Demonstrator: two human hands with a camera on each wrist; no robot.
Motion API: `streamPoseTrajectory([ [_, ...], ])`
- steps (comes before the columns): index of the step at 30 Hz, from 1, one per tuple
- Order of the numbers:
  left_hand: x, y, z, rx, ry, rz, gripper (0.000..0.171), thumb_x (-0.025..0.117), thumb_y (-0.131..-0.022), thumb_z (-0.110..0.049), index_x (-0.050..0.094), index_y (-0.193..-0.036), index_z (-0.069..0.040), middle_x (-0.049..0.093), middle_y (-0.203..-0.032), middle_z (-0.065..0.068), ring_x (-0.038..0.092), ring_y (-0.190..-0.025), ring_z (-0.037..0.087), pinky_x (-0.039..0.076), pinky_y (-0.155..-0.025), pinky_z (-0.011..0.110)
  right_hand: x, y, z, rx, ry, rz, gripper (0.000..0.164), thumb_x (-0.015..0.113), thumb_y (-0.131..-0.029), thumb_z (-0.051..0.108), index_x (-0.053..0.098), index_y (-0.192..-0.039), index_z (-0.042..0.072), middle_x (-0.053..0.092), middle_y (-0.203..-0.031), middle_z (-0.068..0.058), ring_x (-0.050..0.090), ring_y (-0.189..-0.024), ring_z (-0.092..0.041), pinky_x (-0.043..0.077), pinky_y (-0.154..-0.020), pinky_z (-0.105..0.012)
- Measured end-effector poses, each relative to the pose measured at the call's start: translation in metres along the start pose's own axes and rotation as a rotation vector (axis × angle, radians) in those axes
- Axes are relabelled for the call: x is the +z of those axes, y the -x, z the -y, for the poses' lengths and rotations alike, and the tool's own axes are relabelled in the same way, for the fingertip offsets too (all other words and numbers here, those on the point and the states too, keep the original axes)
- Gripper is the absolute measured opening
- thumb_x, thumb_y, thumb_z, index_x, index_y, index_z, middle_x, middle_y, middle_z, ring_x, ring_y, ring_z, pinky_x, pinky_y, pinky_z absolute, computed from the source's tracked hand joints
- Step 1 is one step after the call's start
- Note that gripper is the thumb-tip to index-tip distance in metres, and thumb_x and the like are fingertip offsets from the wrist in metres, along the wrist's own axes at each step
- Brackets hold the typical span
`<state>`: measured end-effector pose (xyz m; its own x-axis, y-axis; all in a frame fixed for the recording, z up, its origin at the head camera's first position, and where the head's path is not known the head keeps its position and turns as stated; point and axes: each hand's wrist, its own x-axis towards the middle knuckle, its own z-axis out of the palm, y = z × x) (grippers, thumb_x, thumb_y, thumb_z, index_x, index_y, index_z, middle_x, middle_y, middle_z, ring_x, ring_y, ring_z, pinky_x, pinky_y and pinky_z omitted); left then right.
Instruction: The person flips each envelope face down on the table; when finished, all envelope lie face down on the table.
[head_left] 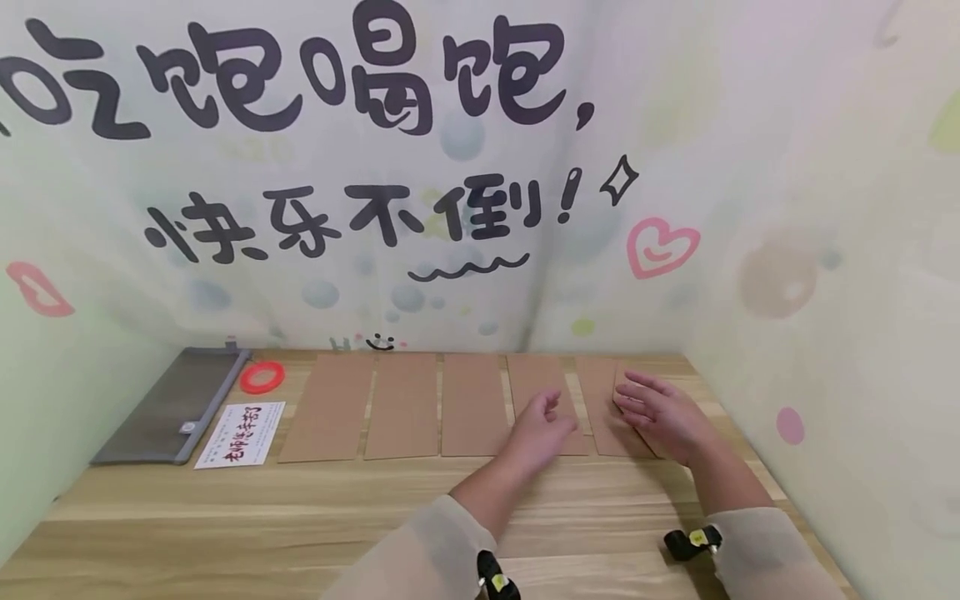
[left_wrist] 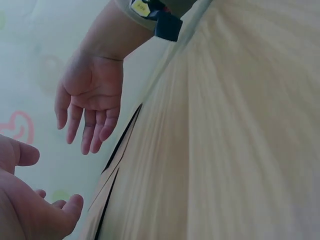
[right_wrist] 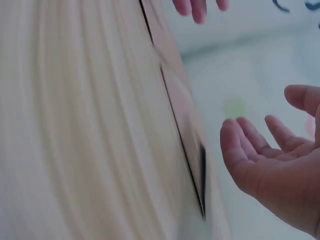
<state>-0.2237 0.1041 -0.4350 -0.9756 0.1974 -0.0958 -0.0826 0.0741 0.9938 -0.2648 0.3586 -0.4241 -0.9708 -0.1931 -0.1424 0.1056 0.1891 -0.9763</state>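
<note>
Several brown cardboard rectangles lie in a row along the back of the wooden table. My left hand [head_left: 540, 427] is over the fourth card [head_left: 534, 375] from the left, its fingers loosely bent and nothing held. To its right, my right hand [head_left: 667, 421] is beside the fifth card [head_left: 597, 392], fingers relaxed and apart from the thumb. Another card edge shows under the right hand, seemingly overlapping the fifth card; the hand hides most of it. In the left wrist view, the right hand [left_wrist: 95, 95] appears empty. Whether either hand touches a card I cannot tell.
Left of the row lie a white card [head_left: 240, 435] with red writing, a red ring [head_left: 262, 377] and a grey zip pouch [head_left: 168, 412]. Further cards [head_left: 326, 408] stretch leftward. A printed curtain [head_left: 480, 308] stands behind the table, and a pale wall [head_left: 847, 333] bounds the right.
</note>
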Motion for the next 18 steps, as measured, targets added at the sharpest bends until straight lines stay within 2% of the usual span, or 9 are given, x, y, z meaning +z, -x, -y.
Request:
streamPoseTrajectory([
  [2, 0.013, -0.002, -0.002, -0.010, 0.031, 0.000, 0.067, 0.069, -0.093, -0.021, 0.051, -0.156, -0.011, 0.052, -0.162, 0.012, 0.051, -0.148, 0.035, 0.045, -0.122, 0.054, -0.016, 0.004, -0.003, -0.009, 0.025, 0.019, 0.067, 0.044, -0.116, 0.035, 0.020, -0.168, -0.001, 0.055, -0.157, -0.009, 0.067, -0.125, -0.002, 0.057, -0.109, -0.027],
  [7, 0.044, -0.014, -0.006, -0.026, 0.042, -0.014, 0.064, 0.072, -0.094, -0.020, 0.053, -0.154, -0.011, 0.055, -0.159, 0.011, 0.052, -0.147, 0.033, 0.046, -0.122, 0.051, -0.053, 0.007, -0.009, -0.008, 0.082, 0.070, 0.072, 0.044, -0.116, 0.036, 0.015, -0.169, -0.003, 0.060, -0.149, -0.002, 0.068, -0.128, -0.007, 0.058, -0.108, -0.029],
  [10, 0.056, -0.025, -0.008, -0.018, 0.035, -0.038, 0.064, 0.071, -0.094, -0.018, 0.052, -0.155, -0.009, 0.055, -0.159, 0.012, 0.052, -0.149, 0.035, 0.045, -0.123, 0.052, -0.070, 0.004, -0.012, 0.023, 0.085, 0.062, 0.077, 0.047, -0.115, 0.041, 0.013, -0.170, -0.001, 0.056, -0.157, -0.011, 0.067, -0.131, -0.009, 0.058, -0.108, -0.028],
  [13, 0.063, -0.034, -0.008, -0.020, 0.042, -0.070, 0.064, 0.070, -0.093, -0.015, 0.052, -0.154, -0.006, 0.055, -0.159, 0.015, 0.050, -0.150, 0.037, 0.042, -0.125, 0.051, -0.080, -0.001, -0.017, 0.048, 0.085, 0.079, 0.080, 0.047, -0.114, 0.044, 0.011, -0.171, 0.001, 0.039, -0.169, -0.027, 0.065, -0.137, -0.015, 0.057, -0.109, -0.029],
  [15, 0.065, -0.037, -0.007, -0.026, 0.047, -0.080, 0.066, 0.069, -0.091, -0.012, 0.051, -0.154, -0.005, 0.054, -0.160, 0.017, 0.048, -0.152, 0.038, 0.041, -0.127, 0.051, -0.084, -0.004, -0.021, 0.053, 0.077, 0.104, 0.079, 0.045, -0.115, 0.043, 0.008, -0.171, 0.000, 0.029, -0.172, -0.032, 0.063, -0.141, -0.018, 0.056, -0.111, -0.030],
  [18, 0.067, -0.039, -0.005, -0.043, 0.051, -0.075, 0.067, 0.070, -0.090, -0.012, 0.051, -0.154, -0.005, 0.053, -0.160, 0.018, 0.047, -0.153, 0.037, 0.040, -0.127, 0.051, -0.086, -0.003, -0.026, 0.058, 0.066, 0.126, 0.078, 0.042, -0.116, 0.041, 0.006, -0.170, -0.001, 0.024, -0.172, -0.035, 0.062, -0.141, -0.018, 0.055, -0.111, -0.029],
])
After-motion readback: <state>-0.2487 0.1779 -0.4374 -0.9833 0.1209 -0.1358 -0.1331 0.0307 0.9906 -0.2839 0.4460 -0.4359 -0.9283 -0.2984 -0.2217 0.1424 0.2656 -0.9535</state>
